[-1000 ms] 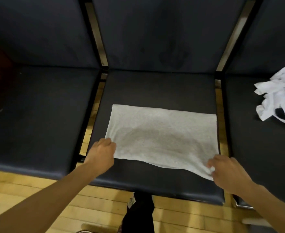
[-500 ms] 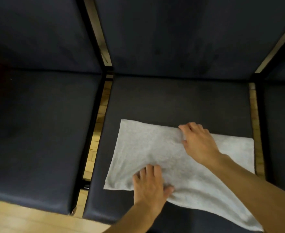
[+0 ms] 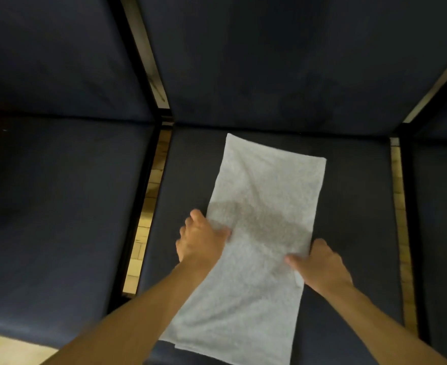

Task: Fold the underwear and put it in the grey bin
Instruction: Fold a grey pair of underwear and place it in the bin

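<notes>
Gripping the grey underwear (image 3: 259, 206) at both long edges, you are holding it on the middle seat (image 3: 354, 206). Your left hand (image 3: 201, 239) is pinching one edge. Your right hand (image 3: 320, 267) is pinching the other.

dim, soft overall, wide-angle bending at the edges, a soft shadow patch across the pale cloth (image 3: 259, 222).

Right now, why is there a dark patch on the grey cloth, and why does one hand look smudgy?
In the head view, the dark patch across the middle of the underwear looks like a shadow, though a damp mark cannot be ruled out; the left hand is smeared by motion blur, the right hand is a little sharper; the wide lens bends the seat edges outward.
</notes>
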Tool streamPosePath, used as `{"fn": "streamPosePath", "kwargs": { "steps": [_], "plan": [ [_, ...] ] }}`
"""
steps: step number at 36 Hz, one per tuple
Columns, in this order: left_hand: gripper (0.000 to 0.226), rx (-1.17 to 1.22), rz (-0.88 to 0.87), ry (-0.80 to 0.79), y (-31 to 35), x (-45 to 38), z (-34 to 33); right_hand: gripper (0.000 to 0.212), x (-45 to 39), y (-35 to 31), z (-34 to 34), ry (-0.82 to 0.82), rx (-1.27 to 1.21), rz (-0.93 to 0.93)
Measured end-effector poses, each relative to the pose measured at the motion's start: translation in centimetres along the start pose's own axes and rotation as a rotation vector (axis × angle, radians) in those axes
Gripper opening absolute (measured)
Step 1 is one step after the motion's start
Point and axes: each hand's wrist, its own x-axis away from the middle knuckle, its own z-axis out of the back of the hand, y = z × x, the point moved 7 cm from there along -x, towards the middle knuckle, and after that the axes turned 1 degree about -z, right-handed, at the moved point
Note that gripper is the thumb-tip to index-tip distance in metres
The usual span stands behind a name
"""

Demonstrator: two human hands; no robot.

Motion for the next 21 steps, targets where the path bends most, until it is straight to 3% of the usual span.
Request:
{"fn": "streamPosePath", "kwargs": {
  "steps": [3, 5, 10, 16, 21],
  "plan": [
    [0.065, 0.082, 0.065, -0.084, -0.8, -0.1, -0.3, 0.045, -0.2, 0.5, 0.0, 0.012, -0.159, -0.004],
    [0.064, 0.154, 0.104, -0.145, -1.1, -0.6, -0.4, 0.034, -0.3, 0.5, 0.3, 0.007, -0.209, 0.007],
    [0.037, 0.382, 0.145, -0.262, -1.4, -1.3, -1.3, 0.02, 0.4, -0.1, 1.1, 0.002, -0.319, 0.054],
    [0.015, 0.645, 0.016, -0.37, -0.5, -0.3, -1.0, 0.017, 2.1, -0.3, 0.9, -0.001, -0.706, 0.079],
    [0.023, 0.784, -0.036, -0.418, 0.2, 0.2, 0.3, 0.024, 2.2, 0.0, 0.9, -0.029, -0.824, 0.077]
  ]
}}
